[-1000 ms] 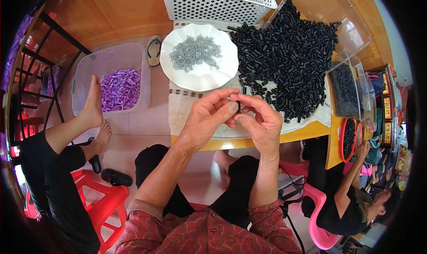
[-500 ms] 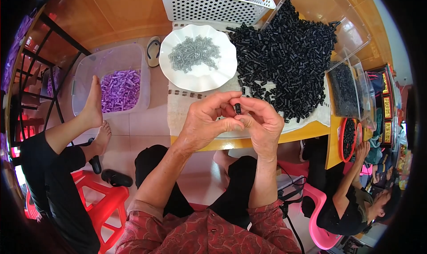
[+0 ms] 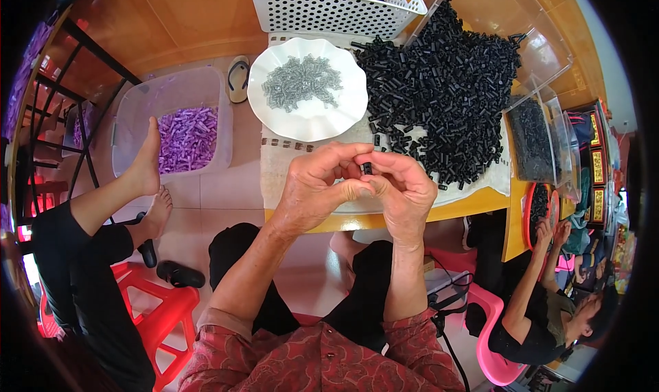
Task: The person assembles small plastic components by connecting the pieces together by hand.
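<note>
Over the table's near edge, my left hand (image 3: 309, 186) and my right hand (image 3: 406, 194) meet fingertip to fingertip. Pinched between them is a small black cylinder (image 3: 367, 168), held upright; fingers partly cover it. Just beyond spreads a large heap of similar black cylinders (image 3: 439, 97), some loose ones reaching close to my right fingers. To the left of the heap stands a white scalloped plate (image 3: 309, 128), bearing a pile of tiny silvery-clear pieces (image 3: 302, 83) that look like springs. Plate and heap rest on a pale cloth (image 3: 278, 176).
A white perforated basket (image 3: 329, 14) of black pieces stands at the back. Clear boxes (image 3: 532, 141) line the right. On the floor at left, a translucent bin (image 3: 223, 128) holds purple pieces, beside another person's bare foot (image 3: 145, 158). A co-worker (image 3: 542, 316) reaches to a red tray (image 3: 528, 217).
My hands stay nearly in place, with the black cylinder shifted very slightly between the fingertips. At right, the co-worker's second hand has come up to the red tray.
</note>
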`<state>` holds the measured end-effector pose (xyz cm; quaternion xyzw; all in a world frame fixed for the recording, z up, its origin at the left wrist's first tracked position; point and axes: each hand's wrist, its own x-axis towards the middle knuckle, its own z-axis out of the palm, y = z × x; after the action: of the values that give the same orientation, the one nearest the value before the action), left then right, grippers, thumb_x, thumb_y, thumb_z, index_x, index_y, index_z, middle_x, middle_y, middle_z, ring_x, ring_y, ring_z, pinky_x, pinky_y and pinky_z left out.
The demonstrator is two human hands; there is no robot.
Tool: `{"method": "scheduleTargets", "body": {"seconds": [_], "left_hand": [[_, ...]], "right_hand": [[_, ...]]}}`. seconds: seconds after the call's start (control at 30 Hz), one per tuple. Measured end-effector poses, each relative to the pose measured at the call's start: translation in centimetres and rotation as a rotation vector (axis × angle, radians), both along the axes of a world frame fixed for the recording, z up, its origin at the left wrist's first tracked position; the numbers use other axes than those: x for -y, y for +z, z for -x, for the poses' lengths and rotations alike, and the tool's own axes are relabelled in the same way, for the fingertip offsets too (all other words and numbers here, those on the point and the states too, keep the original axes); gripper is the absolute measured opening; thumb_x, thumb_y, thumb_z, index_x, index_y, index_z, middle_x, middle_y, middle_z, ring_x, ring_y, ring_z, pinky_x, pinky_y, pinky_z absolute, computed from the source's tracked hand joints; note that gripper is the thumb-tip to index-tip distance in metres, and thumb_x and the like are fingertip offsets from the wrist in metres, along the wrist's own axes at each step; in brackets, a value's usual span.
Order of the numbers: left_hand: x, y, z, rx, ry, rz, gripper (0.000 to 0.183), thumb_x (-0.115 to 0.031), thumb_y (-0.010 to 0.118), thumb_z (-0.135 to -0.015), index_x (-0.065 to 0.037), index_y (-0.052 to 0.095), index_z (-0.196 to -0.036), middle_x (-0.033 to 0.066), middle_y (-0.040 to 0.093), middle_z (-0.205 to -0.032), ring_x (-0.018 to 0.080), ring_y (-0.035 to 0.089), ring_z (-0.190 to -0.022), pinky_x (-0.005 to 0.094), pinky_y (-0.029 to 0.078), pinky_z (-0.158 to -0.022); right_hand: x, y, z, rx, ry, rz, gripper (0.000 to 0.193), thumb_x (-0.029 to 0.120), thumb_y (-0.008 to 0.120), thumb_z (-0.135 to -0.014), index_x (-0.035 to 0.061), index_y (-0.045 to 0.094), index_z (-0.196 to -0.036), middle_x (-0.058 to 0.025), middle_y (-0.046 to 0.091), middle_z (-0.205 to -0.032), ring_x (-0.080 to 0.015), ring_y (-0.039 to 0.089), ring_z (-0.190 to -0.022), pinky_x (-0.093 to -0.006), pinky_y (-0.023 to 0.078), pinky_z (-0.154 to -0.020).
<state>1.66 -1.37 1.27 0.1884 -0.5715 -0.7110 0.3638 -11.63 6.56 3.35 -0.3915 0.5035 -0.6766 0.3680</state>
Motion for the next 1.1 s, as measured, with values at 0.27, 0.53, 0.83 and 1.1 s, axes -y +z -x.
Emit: {"method": "scheduleTargets", "body": {"seconds": [0.27, 0.53, 0.83, 1.1], "left_hand": [[-0.3, 1.1, 0.3, -0.142, -0.056, -0.184, 0.054, 0.007, 0.067, -0.083, -0.003, 0.051, -0.134, 0.0059, 0.057, -0.115, 0.0109, 0.058, -0.095, 0.0252, 0.051, -0.083], [-0.7, -0.1, 1.0, -0.063, 0.082, -0.118, 0.045, 0.003, 0.063, -0.088, -0.002, 0.053, -0.132, 0.0061, 0.066, -0.102, 0.0103, 0.060, -0.092, 0.0249, 0.051, -0.081], [-0.2, 0.8, 1.3, -0.034, 0.259, -0.186, 0.025, 0.001, 0.060, -0.090, 0.003, 0.062, -0.115, 0.0089, 0.067, -0.097, 0.0143, 0.066, -0.085, 0.0266, 0.057, -0.074], [3.0, 3.2, 2.7, -0.021, 0.458, -0.335, 0.023, -0.005, 0.062, -0.090, 0.005, 0.064, -0.111, 0.0094, 0.066, -0.090, 0.0155, 0.065, -0.073, 0.0289, 0.056, -0.068]], "right_hand": [[0.3, -0.2, 0.9, -0.101, -0.020, 0.103, 0.037, -0.010, 0.071, -0.076, -0.0049, 0.062, -0.112, -0.0125, 0.066, -0.111, -0.0124, 0.059, -0.092, -0.0252, 0.050, -0.081], [0.3, 0.0, 1.0, -0.452, -0.049, -0.007, 0.044, -0.012, 0.072, -0.072, -0.0026, 0.064, -0.114, -0.0068, 0.066, -0.103, -0.0095, 0.057, -0.083, -0.0230, 0.048, -0.076], [0.3, -0.2, 1.5, -0.304, -0.146, 0.043, 0.029, -0.003, 0.070, -0.080, 0.0019, 0.066, -0.108, -0.0093, 0.070, -0.099, -0.0113, 0.064, -0.074, -0.0225, 0.051, -0.064], [0.1, -1.8, 3.2, -0.108, -0.430, -0.141, 0.014, 0.013, 0.063, -0.092, 0.0015, 0.067, -0.099, -0.0042, 0.067, -0.075, -0.0056, 0.053, -0.058, -0.0181, 0.042, -0.052]]}}
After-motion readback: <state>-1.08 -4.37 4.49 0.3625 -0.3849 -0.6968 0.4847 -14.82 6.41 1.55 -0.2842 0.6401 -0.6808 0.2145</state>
